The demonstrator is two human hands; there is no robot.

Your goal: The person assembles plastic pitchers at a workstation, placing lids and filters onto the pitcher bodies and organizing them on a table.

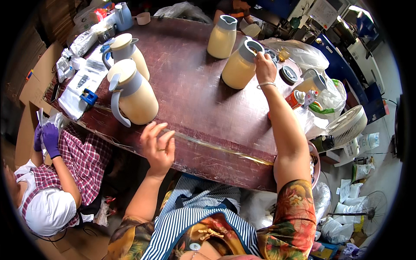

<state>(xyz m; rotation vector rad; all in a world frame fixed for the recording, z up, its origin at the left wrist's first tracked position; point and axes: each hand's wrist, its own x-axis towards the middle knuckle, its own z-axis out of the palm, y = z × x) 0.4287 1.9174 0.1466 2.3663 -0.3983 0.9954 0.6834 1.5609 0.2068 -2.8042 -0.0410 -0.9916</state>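
My right hand (pixel 264 65) reaches far across the dark red table (pixel 195 99) and grips the grey rim of an open cream jug (pixel 240 67). My left hand (pixel 158 147) hovers with fingers spread over the table's near edge, holding nothing. Closest to it stands a lidded cream jug with a grey handle (pixel 132 93), and a second lidded jug (pixel 125 50) stands behind that. Another open cream jug (pixel 222 37) sits at the far side.
A seated person in a plaid apron with purple gloves (pixel 47 138) works at lower left. Plastic bags and papers (pixel 80 82) line the table's left edge. Grey lids (pixel 288 74), a red spray can (pixel 297 99), a white fan (pixel 346 125) and cardboard boxes (pixel 34 78) surround the table.
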